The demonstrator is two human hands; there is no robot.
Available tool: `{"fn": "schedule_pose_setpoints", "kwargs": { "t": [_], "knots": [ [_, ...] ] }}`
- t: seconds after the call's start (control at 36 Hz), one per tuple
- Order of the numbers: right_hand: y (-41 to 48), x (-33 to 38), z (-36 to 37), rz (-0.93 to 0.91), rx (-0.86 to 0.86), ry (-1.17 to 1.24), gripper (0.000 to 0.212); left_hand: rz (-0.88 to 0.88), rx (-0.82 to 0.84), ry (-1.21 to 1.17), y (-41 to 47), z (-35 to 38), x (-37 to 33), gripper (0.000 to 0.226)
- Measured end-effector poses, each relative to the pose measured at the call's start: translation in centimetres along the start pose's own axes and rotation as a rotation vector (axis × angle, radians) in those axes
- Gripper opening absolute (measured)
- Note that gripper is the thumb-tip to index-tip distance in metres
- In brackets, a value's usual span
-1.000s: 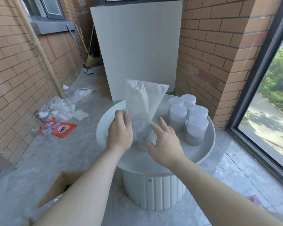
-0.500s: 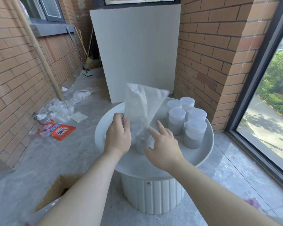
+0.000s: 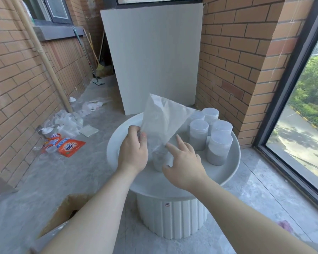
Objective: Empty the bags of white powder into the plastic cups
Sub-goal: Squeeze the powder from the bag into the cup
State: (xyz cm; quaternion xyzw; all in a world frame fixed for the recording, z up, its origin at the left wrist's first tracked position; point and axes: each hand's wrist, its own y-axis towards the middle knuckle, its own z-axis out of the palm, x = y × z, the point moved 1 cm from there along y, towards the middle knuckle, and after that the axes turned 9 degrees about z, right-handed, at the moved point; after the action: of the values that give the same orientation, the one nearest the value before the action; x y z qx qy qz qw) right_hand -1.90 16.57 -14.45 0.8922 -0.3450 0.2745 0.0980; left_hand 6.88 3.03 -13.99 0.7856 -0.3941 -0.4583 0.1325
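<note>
A clear plastic bag (image 3: 163, 120) stands upside down, its lower corner over an open plastic cup (image 3: 159, 160) on the round white table (image 3: 226, 173). My left hand (image 3: 134, 153) pinches the bag's left edge just above the cup. My right hand (image 3: 184, 162) is on the cup's right side with fingers spread, the index finger touching the bag's corner. The cup holds some greyish-white powder. Several lidded cups (image 3: 218, 147) with powder stand together at the table's right.
An orange detergent packet (image 3: 70, 146) and crumpled empty bags (image 3: 68, 121) litter the floor at left. A cardboard box (image 3: 62, 215) sits below my left arm. A white board (image 3: 152, 57) leans behind the table. Brick walls and a window close in the right side.
The bag has tilted slightly rightward and lower over the cup. Both hands stay at the cup, and the view has shifted a little downward.
</note>
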Motion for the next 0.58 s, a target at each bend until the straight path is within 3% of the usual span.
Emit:
{"fn": "schedule_pose_setpoints", "kwargs": {
  "t": [0.08, 0.47, 0.58],
  "knots": [
    [0.0, -0.04, -0.13, 0.022, -0.029, 0.02, 0.081, -0.002, 0.002, 0.004, 0.08, 0.06, -0.09, 0.012],
    [0.17, -0.17, -0.2, 0.016, 0.05, 0.013, 0.068, 0.007, 0.006, 0.007, 0.06, -0.03, 0.0, 0.01],
    [0.89, -0.29, -0.38, 0.019, -0.135, 0.263, 0.069, 0.007, -0.003, -0.003, 0.1, 0.02, 0.29, 0.007]
  ]
}}
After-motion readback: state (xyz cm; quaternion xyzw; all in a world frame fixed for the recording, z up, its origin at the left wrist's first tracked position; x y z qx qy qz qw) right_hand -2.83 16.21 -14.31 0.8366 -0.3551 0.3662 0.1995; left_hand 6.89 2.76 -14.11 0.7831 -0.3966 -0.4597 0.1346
